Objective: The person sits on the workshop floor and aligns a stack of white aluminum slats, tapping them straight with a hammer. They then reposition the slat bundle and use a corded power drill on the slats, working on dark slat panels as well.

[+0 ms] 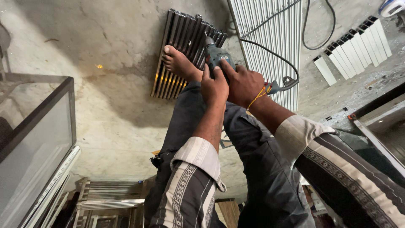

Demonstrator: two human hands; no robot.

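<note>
Striped cream-and-black sleeves [198,177] led up to both hands, the left hand [214,86] and right hand [244,84] clamped together around a grey-green corded power drill [215,55]. The drill pointed down at a stack of dark ribbed metal profiles [187,38] lying on the concrete floor [109,84], pinned under a bare foot [179,63].

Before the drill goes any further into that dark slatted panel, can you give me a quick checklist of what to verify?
1. Both hands on the drill: ok; left hand and right hand wrap its body.
2. Dark slatted panel held down: ok; bare foot presses on it.
3. Foot away from the bit: not ok; toes lie right beside the drill's nose.
4. Cord free: ok; it trails across the pale ribbed sheet, away from the bit.
5. Bit contact point: cannot tell; hidden behind the drill.
</note>
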